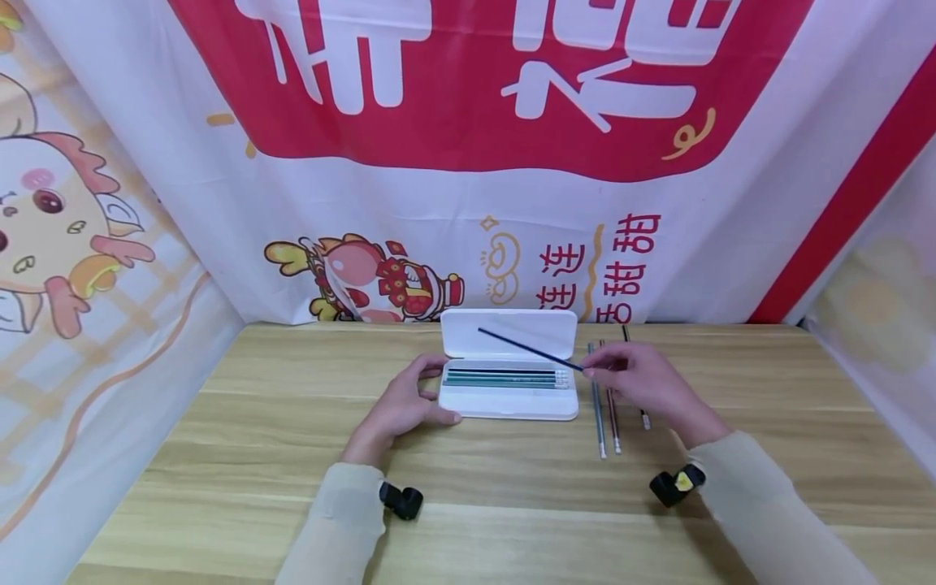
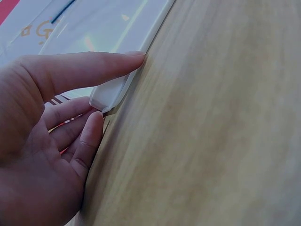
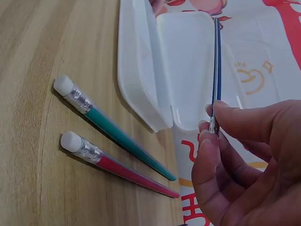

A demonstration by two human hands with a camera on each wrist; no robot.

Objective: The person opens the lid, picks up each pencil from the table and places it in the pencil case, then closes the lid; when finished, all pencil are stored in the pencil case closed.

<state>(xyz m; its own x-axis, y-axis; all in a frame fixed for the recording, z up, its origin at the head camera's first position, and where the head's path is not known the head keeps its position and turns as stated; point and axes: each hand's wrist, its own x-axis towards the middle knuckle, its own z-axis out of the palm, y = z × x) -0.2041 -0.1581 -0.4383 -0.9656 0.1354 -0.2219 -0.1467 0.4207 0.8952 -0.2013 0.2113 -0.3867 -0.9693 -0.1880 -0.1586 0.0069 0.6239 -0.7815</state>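
A white pencil case (image 1: 504, 406) lies with its lid (image 1: 508, 325) raised, and several green and dark pencils (image 1: 500, 379) lie side by side inside. My left hand (image 1: 405, 400) holds the case's left end, its thumb (image 2: 103, 68) along the front edge and the other fingers round the far side. Between thumb and fingertips my right hand (image 1: 647, 382) pinches a dark blue pencil (image 1: 522, 346) near its eraser end. That pencil hangs above the case, tilted, its far end in front of the lid.
Right of the case, a green pencil (image 3: 127, 139) and a red pencil (image 3: 134, 178) lie on the wooden table (image 1: 483, 536), erasers toward me. A dark pencil (image 1: 645, 420) lies farther right, partly under my right hand. A printed cloth (image 1: 409, 203) hangs behind the table.
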